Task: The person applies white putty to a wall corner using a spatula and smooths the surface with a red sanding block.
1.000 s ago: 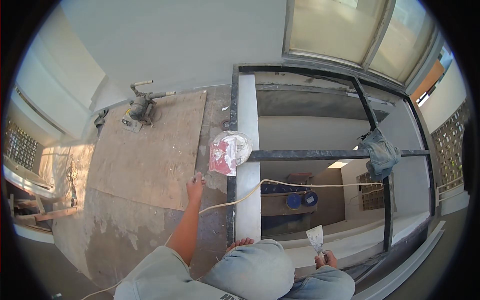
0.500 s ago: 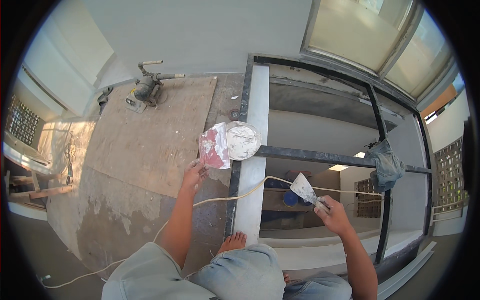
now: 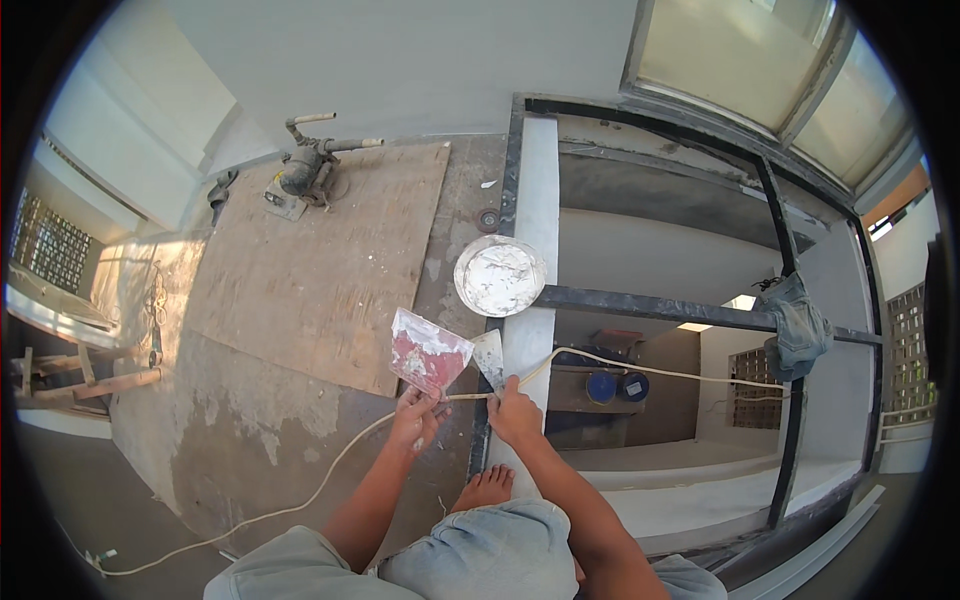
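Note:
My left hand [image 3: 415,424] is closed on the lower end of a red plastering blade [image 3: 428,352] smeared with white putty. My right hand [image 3: 516,412] grips a putty knife [image 3: 490,362], its pale, stained blade pointing up and leaning close to the red blade's right edge. Whether the two blades touch, I cannot tell. Just beyond them a round tub of white putty [image 3: 500,276] rests across the pale ledge and the dark frame bar. A cream cable [image 3: 570,352] runs behind both hands.
A dark metal frame [image 3: 650,305] spans an opening on the right, with blue buckets [image 3: 601,387] far below. A grey cloth [image 3: 797,325] hangs over the frame. On the left, a dusty machine with handles [image 3: 308,170] stands on a plywood sheet [image 3: 320,270]. My bare foot [image 3: 486,488] is on the ledge.
My right hand has swung left with the putty knife, from over the opening to beside the red blade. My left hand has drawn the red blade nearer, away from the tub.

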`<action>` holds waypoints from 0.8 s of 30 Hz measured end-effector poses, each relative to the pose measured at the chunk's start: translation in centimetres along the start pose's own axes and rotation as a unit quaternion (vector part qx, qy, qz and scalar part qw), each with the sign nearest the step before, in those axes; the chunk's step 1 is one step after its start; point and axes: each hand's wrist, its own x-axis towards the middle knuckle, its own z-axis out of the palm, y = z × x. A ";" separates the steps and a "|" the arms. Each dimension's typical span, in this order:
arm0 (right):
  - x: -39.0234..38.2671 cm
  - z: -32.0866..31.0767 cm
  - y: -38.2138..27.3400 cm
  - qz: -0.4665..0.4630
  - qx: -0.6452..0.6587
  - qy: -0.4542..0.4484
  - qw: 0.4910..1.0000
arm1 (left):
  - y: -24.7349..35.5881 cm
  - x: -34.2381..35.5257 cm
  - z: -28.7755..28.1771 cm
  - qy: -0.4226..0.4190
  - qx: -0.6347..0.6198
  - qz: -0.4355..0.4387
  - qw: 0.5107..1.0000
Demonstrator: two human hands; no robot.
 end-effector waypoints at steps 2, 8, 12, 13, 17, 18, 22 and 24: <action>0.3 1.4 -1.3 0.035 0.053 0.030 0.998 | -0.7 0.7 0.9 -0.022 0.000 0.006 1.000; 0.1 0.0 -0.6 0.071 0.064 -0.025 0.995 | -1.4 1.9 2.9 -0.021 0.005 0.011 1.000; 0.4 -2.0 2.3 0.034 0.056 0.165 0.984 | -0.8 2.8 6.2 -0.024 -0.014 0.013 1.000; 0.7 -1.9 2.8 0.034 0.055 0.176 0.982 | -0.9 3.2 6.8 -0.035 -0.014 0.015 0.999; 1.6 -3.1 1.5 -0.179 0.458 0.196 0.849 | -1.5 4.0 9.6 -0.075 -0.021 0.029 0.997; 1.4 -3.5 0.5 -0.207 0.542 0.150 0.801 | -1.6 4.1 10.6 -0.081 -0.007 0.032 0.996; 0.6 -3.8 -0.4 -0.102 0.633 0.138 0.755 | -3.0 3.7 13.1 -0.140 0.058 0.029 0.988; 1.6 -4.9 0.9 -0.087 0.705 0.187 0.679 | -2.2 6.2 11.5 -0.175 0.232 0.026 0.957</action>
